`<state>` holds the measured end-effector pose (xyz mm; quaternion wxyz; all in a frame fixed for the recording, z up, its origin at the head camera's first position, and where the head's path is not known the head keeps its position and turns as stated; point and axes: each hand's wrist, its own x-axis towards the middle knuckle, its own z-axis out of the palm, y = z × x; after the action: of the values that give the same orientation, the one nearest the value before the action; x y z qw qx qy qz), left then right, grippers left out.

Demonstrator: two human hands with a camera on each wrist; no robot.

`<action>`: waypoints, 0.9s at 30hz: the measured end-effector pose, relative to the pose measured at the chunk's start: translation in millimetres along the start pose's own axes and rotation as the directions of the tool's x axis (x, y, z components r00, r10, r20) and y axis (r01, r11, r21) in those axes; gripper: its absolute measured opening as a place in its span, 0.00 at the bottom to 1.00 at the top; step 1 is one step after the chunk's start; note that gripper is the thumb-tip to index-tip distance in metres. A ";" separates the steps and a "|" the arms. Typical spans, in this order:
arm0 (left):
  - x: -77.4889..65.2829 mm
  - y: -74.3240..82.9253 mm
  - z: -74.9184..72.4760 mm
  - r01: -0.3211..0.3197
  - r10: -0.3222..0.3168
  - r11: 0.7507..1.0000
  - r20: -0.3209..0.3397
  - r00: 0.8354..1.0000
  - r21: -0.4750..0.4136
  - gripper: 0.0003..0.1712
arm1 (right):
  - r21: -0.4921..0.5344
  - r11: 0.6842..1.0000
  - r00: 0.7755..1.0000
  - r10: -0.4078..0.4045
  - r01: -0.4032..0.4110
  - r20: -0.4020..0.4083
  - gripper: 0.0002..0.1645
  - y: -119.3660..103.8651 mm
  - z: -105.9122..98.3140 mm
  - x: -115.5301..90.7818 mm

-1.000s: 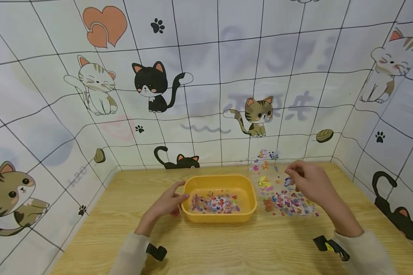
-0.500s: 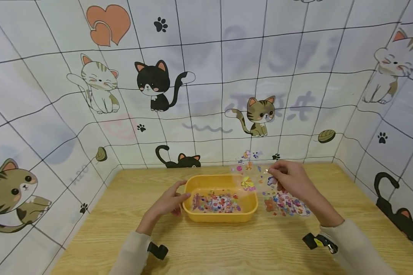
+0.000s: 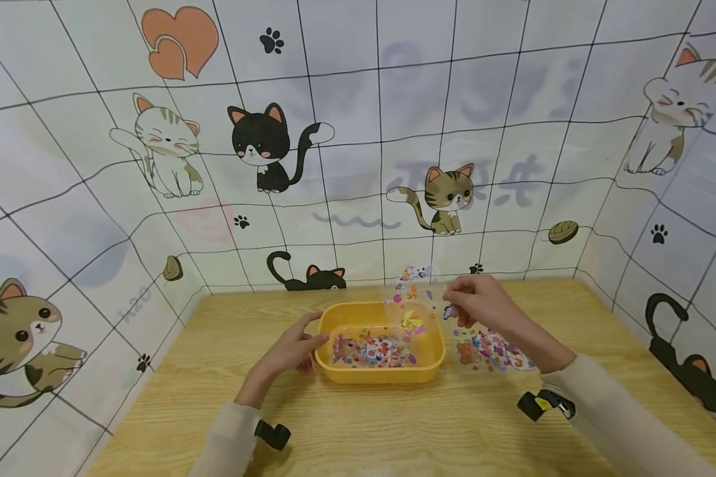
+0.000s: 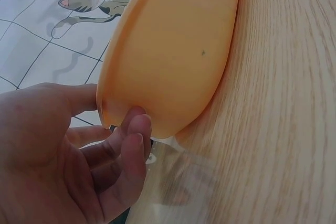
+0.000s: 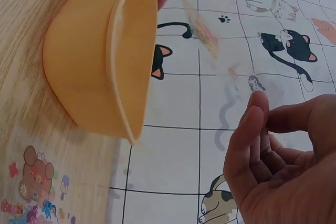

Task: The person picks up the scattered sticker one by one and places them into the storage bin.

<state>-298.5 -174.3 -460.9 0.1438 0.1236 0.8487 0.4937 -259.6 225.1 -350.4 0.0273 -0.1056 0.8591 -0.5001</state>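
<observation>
1. One left grip (image 3: 292,349), one right grip (image 3: 483,303).
2. One tray (image 3: 378,377), at the left grip.
3. One held sheet (image 3: 413,301), in the right grip.
4. Loose sheets (image 3: 492,349): at least one below the right grip; overlap hides the number.
5. Tray sheets (image 3: 376,350): at least one, right of the left grip; number unclear.
6. Two wrist mounts (image 3: 272,435), one behind each grip.
7. Two sleeves (image 3: 227,437), likewise.
8. Seven cats (image 3: 261,142), printed beyond the grips.
9. Five paw prints (image 3: 271,41), also beyond.
10. Two yarn balls (image 3: 563,232), likewise.
</observation>
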 end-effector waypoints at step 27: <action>1.0 2.8 0.4 0.006 -0.006 1.000 -0.010 1.000 0.011 0.38 | -0.043 0.995 0.987 0.091 -0.086 0.131 0.12 -0.8 40.8 39.6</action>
<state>-299.1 -172.3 -458.8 0.1403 0.1193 0.8525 0.4892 -292.0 181.6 -367.7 0.1048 -0.1009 0.8682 -0.4744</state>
